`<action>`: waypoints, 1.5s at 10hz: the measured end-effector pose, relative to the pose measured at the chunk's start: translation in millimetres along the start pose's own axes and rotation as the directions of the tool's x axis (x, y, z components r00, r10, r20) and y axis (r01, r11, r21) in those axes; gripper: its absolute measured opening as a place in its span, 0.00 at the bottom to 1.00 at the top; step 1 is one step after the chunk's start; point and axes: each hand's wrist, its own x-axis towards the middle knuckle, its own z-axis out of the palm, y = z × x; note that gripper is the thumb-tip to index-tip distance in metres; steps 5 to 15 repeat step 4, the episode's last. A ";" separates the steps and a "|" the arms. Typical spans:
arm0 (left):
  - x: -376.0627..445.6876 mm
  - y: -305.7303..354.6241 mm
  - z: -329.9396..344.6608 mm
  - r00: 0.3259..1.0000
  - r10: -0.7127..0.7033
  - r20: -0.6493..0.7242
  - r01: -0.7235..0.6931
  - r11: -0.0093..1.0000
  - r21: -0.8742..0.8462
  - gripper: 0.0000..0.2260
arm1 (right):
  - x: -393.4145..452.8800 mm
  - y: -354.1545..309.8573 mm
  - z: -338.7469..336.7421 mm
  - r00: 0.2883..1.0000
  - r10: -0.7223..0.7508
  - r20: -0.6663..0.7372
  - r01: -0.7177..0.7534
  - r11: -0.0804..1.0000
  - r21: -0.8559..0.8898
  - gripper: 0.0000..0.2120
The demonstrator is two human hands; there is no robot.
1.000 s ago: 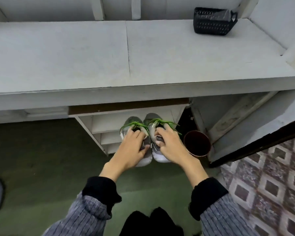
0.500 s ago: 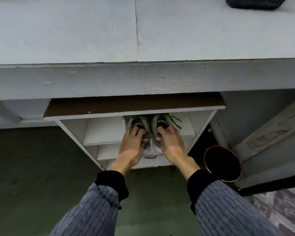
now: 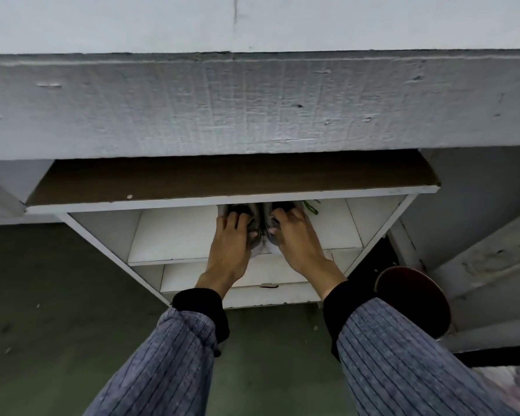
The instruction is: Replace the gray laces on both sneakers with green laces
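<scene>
Two grey sneakers stand side by side on the upper shelf [image 3: 174,235] of a low white shoe rack. My left hand [image 3: 230,244] grips the left sneaker [image 3: 257,235] from the heel, fingers curled into its opening. My right hand [image 3: 294,238] grips the right sneaker [image 3: 271,246] the same way. A bit of green lace [image 3: 311,207] pokes out at the right of the right sneaker. The rack's brown top board hides the toes and most of the lacing.
A thick white concrete slab [image 3: 252,106] overhangs the rack just above my hands. A dark round bowl-like pot [image 3: 415,298] stands on the green floor right of the rack. A lower shelf [image 3: 252,277] lies beneath.
Both hands have pushed the sneakers from the floor in front of the rack deeper onto its upper shelf. The view has dropped closer, and the black basket on the slab has left the frame.
</scene>
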 end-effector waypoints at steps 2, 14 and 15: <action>3.3 0.0 -5.7 0.998 -0.004 0.064 0.004 1.000 0.001 0.16 | 2.2 6.6 1.1 0.996 0.024 0.086 -0.028 0.998 0.052 0.12; 9.6 9.8 -30.9 0.963 -0.169 0.212 0.209 0.960 -0.184 0.15 | -9.3 -7.2 -8.2 0.925 0.309 0.224 -0.373 0.853 0.366 0.29; 9.6 9.8 -30.9 0.963 -0.169 0.212 0.209 0.960 -0.184 0.15 | -9.3 -7.2 -8.2 0.925 0.309 0.224 -0.373 0.853 0.366 0.29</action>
